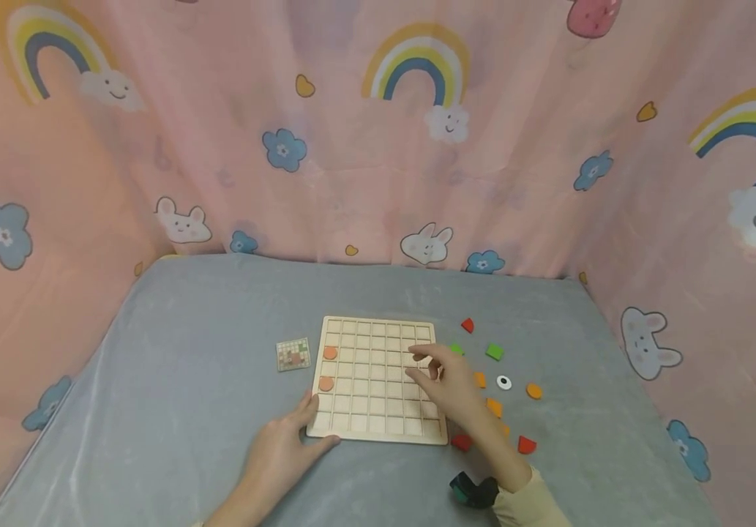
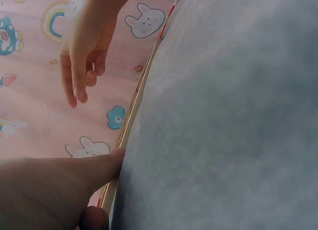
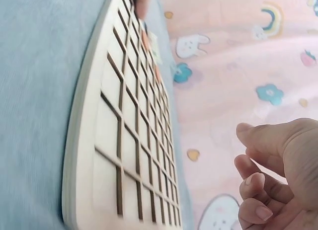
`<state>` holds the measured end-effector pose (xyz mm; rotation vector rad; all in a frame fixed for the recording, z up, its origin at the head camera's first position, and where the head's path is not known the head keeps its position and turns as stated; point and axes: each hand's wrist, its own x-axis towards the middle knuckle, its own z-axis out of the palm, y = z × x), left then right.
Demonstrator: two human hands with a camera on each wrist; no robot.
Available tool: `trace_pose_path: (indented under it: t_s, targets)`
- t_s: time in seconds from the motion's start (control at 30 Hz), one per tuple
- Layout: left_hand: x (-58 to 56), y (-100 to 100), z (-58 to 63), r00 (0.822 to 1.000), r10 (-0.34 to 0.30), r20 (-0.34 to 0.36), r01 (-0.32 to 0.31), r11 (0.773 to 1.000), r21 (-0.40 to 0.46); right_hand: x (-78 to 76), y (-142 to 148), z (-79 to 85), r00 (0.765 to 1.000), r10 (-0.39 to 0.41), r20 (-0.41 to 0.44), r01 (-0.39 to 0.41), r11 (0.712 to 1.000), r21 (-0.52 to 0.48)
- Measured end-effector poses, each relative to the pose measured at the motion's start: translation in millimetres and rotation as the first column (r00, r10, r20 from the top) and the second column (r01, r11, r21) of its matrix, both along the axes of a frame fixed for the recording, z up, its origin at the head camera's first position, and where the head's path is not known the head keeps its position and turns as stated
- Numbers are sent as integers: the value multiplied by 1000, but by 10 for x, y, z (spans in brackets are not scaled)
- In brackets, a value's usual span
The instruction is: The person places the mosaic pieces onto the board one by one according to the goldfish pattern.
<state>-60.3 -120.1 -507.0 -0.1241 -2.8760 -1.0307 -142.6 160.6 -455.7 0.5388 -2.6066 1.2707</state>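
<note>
A pale wooden board with a grid of square cells (image 1: 378,438) lies on the table. Two orange round pieces (image 1: 330,353) sit in its leftmost column, a cell apart. My left hand (image 1: 279,446) is at the board's near left corner, thumb along the front edge and fingers against the left side. In the left wrist view the thumb (image 2: 102,168) touches the rim. Over the board's right part hovers my right hand (image 1: 446,380), fingers loosely bent and thumb apart; in the right wrist view nothing shows between its fingertips.
Right of the board lie loose pieces: red quarter-rounds (image 1: 527,444), green squares (image 1: 495,352), several orange pieces (image 1: 533,391) and a white disc with a black dot (image 1: 503,382). A small patterned card (image 1: 293,354) lies left of it. A pink printed curtain (image 1: 351,183) surrounds the grey-blue tabletop (image 1: 173,380).
</note>
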Motion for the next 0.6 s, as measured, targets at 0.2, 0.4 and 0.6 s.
trace_pose_path:
  t_s: [0.2,0.4,0.6]
  targets:
    - [5,8,0,1000,4,6,-4,1000,12,83,268,41,994,-95,-50,96,995,28]
    - [9,6,7,1000,7,12,-7,1000,12,152,566,35,981,-191,-45,192,981,39]
    - [13,15,29,1000,7,23,-8,1000,22,242,906,36,959,-280,-47,281,959,18]
